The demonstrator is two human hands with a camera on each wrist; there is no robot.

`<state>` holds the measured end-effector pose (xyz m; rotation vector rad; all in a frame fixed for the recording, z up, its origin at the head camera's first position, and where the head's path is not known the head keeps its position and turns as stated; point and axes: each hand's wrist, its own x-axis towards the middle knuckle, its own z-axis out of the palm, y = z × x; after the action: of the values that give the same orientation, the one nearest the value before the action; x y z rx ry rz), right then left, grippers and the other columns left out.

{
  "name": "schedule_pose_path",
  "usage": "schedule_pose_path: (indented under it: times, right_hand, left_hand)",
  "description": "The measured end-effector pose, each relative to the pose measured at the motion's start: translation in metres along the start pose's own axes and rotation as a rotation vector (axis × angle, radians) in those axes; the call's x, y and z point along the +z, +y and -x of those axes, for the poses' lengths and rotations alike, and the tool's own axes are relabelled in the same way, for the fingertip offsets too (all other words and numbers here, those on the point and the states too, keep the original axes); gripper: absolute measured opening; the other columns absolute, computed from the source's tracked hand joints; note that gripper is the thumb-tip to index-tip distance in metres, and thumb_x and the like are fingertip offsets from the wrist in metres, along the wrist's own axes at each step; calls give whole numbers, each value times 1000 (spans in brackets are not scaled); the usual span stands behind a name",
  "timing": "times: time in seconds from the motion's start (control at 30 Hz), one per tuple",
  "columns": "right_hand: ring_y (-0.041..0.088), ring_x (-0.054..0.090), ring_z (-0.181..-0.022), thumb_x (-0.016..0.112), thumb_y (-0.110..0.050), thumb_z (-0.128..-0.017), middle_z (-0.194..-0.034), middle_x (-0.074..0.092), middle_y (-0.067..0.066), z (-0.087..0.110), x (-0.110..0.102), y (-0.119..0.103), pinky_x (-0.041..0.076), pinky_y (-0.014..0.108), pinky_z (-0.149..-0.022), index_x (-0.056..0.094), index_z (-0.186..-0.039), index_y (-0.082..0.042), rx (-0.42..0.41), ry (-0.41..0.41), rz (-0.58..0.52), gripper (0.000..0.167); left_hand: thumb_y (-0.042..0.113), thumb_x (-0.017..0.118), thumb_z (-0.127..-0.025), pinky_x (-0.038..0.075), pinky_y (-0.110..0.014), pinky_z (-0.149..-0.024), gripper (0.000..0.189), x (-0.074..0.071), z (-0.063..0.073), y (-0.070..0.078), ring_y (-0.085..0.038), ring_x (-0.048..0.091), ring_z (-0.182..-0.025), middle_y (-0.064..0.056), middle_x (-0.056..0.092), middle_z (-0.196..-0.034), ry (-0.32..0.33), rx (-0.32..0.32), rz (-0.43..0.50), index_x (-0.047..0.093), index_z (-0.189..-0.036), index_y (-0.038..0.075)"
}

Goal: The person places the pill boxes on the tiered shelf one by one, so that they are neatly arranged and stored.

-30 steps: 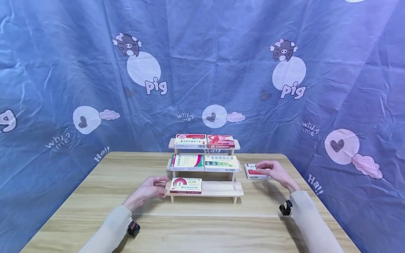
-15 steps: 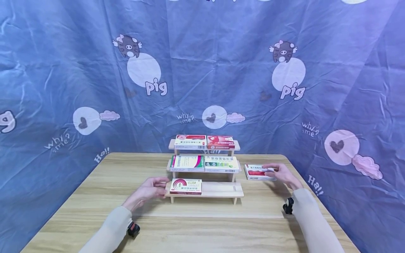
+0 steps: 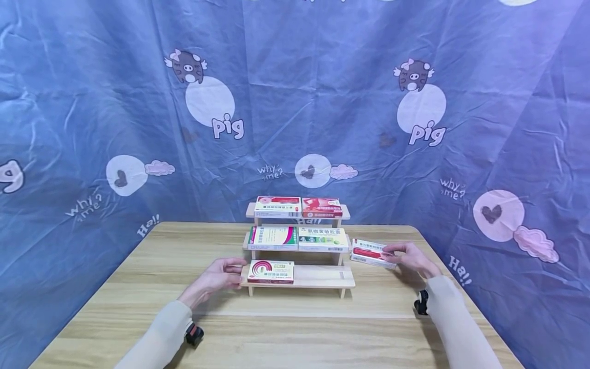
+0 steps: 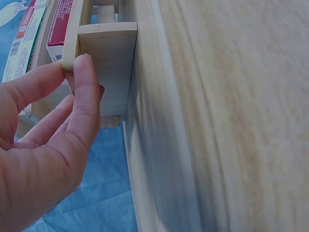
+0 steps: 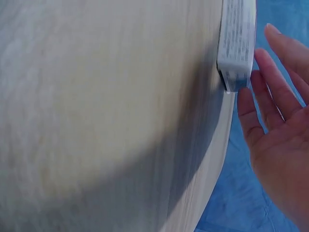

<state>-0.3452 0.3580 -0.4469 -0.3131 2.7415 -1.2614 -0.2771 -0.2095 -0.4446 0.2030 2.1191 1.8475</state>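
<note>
My left hand (image 3: 221, 275) pinches the left end of a three-tier wooden display rack (image 3: 318, 277) at its lowest shelf. The left wrist view shows thumb and fingers around that shelf end (image 4: 71, 48). On the same shelf, at its left, lies a white and dark red medicine box (image 3: 271, 272). My right hand (image 3: 415, 259) is at the right end of a white and red medicine box (image 3: 366, 251) lying askew on the table beside the rack. In the right wrist view its extended fingers (image 5: 277, 92) are right at the end of this box (image 5: 236, 48).
A green and magenta-edged box (image 3: 274, 237) and a white and green box (image 3: 322, 238) fill the middle shelf. Two red and white boxes (image 3: 277, 206) lie on the top shelf. The wooden table (image 3: 295, 333) ends at a blue patterned curtain (image 3: 295, 113).
My right hand has shifted from above the loose medicine box to its right end. The box has turned askew and moved slightly left, towards the rack. The left hand has stayed put.
</note>
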Motion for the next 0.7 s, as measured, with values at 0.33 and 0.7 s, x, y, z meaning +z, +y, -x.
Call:
schedule_pose_path:
  times: [0.33,0.7]
  right_hand:
    - [53,39,-130,75,-14,-82,-142,45,34,-4,7,1,30,65,-108,61,-124,5,-48,3,9,48]
    - [58,23,-137,79,-5,-73,-148,35,34,-5,9,-1,14,71,-112,64,-120,7,-28,-18,35,51]
  left_hand:
    - [-8,67,-81,61,-34,-79,65,0,1,1,-20,68,-88,-30,58,-127,-3,-5,10,40,-139,-12]
    - [-6,67,-81,61,-35,-80,64,-1,1,0,-20,68,-88,-30,58,-128,-1,-9,5,41,-139,-12]
